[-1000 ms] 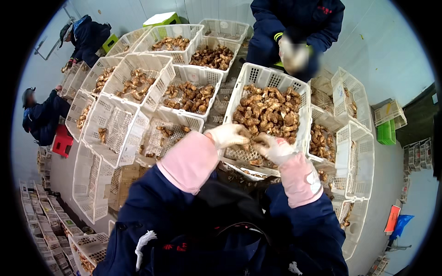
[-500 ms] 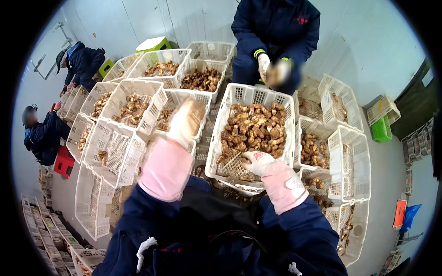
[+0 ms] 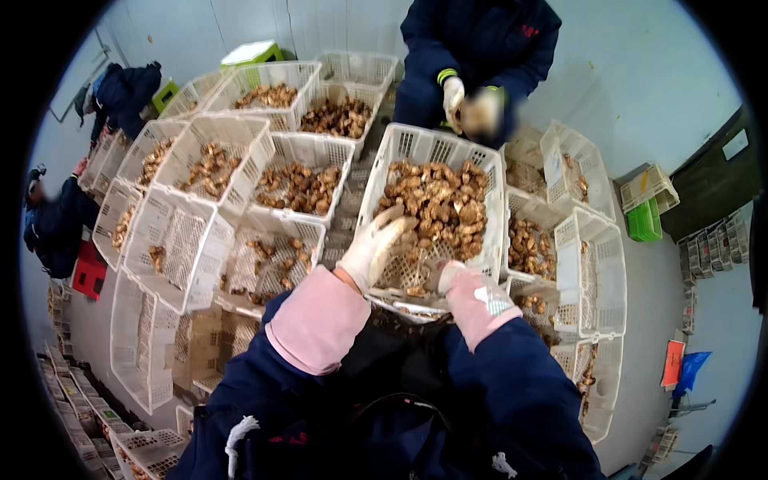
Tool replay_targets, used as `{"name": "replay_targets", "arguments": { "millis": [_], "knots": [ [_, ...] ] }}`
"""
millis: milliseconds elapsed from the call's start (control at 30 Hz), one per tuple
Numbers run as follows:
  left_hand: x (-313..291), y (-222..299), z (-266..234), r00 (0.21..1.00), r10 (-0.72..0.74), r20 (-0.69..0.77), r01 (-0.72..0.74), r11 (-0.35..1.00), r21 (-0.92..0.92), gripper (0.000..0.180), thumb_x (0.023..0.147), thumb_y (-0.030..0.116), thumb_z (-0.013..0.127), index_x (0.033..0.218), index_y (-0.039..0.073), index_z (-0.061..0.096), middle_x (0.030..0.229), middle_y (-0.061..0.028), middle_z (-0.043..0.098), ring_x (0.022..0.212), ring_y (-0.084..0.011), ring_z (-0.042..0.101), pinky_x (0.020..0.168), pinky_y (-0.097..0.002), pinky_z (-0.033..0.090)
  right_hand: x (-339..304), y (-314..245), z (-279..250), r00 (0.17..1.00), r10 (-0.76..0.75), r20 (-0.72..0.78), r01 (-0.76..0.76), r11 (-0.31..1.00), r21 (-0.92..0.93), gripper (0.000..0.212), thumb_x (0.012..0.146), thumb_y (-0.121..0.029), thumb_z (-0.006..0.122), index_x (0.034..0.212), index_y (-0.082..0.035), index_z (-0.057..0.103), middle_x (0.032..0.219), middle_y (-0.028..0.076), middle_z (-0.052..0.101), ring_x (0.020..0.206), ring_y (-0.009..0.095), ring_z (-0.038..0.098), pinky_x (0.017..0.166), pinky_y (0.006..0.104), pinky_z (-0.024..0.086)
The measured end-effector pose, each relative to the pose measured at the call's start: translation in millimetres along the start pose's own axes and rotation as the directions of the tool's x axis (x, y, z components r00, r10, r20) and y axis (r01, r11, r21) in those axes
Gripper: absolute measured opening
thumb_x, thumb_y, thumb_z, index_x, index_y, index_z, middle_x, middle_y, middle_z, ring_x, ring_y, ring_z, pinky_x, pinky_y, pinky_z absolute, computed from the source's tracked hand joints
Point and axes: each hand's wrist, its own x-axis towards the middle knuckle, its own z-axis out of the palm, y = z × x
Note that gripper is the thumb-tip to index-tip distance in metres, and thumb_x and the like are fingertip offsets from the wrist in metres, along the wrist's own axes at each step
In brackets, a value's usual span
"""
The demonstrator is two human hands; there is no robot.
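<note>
A white plastic crate [image 3: 498, 204] stands before me, heaped with brown mushrooms [image 3: 440, 200] toward its far side. Part of its mesh floor shows at the near end. My left hand [image 3: 374, 246], in a whitish glove with a pink cuff, reaches over the crate's left wall. Its fingers are stretched out at the edge of the mushrooms, and I see nothing held in them. My right hand [image 3: 454, 278] is low at the crate's near right part, beside a few loose mushrooms. Its fingers are smeared by motion, so their grip does not show.
White crates with mushrooms, such as one at the left [image 3: 308, 210] and another at the right [image 3: 528, 276], crowd both sides. A co-worker's gloved hands [image 3: 468, 108] are beyond my crate. More people work at the far left, near a red stool [image 3: 88, 270].
My left hand has swung right, from above the left crates to the middle crate's left side. My right hand has drawn slightly toward me. The whole view has shifted a little.
</note>
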Motion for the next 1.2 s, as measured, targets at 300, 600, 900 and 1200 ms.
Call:
{"name": "replay_targets", "arguments": {
  "millis": [300,600,900,1200],
  "knots": [
    [-8.7,38.9,1.6,0.972,0.234,0.036,-0.235,0.971,0.047,0.056,0.101,0.025,0.057,0.143,-0.005,0.037,0.13,-0.0209,0.058,0.113,-0.0257,0.061,0.098,-0.0348,0.051,16.5,4.4,11.5,0.974,0.14,0.179,-0.126,0.988,-0.087,0.068,0.082,-0.038,0.062,0.144,-0.016,0.044,0.135,0.02,0.057,0.122,0.035,0.057,0.102,0.0403,0.048],
    [-5.3,47.0,-4.7,0.968,0.25,-0.006,-0.249,0.965,0.079,0.057,0.099,0.027,0.061,0.142,-0.005,0.04,0.121,-0.015,0.063,0.102,-0.0183,0.064,0.088,-0.0297,0.053,22.8,-46.9,-11.7,0.984,-0.041,0.176,0.09,0.956,-0.278,0.055,0.086,-0.038,0.062,0.138,-0.022,0.05,0.136,0.013,0.055,0.125,0.03,0.055,0.101,0.0395,0.047],
    [-1.9,46.8,-11.7,0.964,0.264,-0.034,-0.263,0.964,0.037,0.045,0.101,0.024,0.056,0.136,-0.003,0.047,0.122,-0.015,0.063,0.106,-0.021,0.065,0.088,-0.0304,0.054,27.7,-46.5,-7.8,0.94,-0.09,0.329,0.243,0.853,-0.461,0.05,0.092,-0.035,0.058,0.14,-0.028,0.048,0.137,0.01,0.056,0.122,0.029,0.058,0.099,0.042,0.048],
    [20.6,37.4,-24.2,0.972,0.208,-0.108,-0.172,0.946,0.274,0.043,0.098,0.024,0.061,0.134,0.002,0.054,0.122,-0.0083,0.061,0.101,-0.0156,0.061,0.085,-0.0299,0.051,-23.4,-44.3,-89.7,0.933,-0.06,-0.354,0.243,0.83,0.502,0.067,0.086,-0.042,0.071,0.14,-0.007,0.052,0.13,0.017,0.063,0.115,0.024,0.062,0.099,0.0312,0.047]
  ]
}}
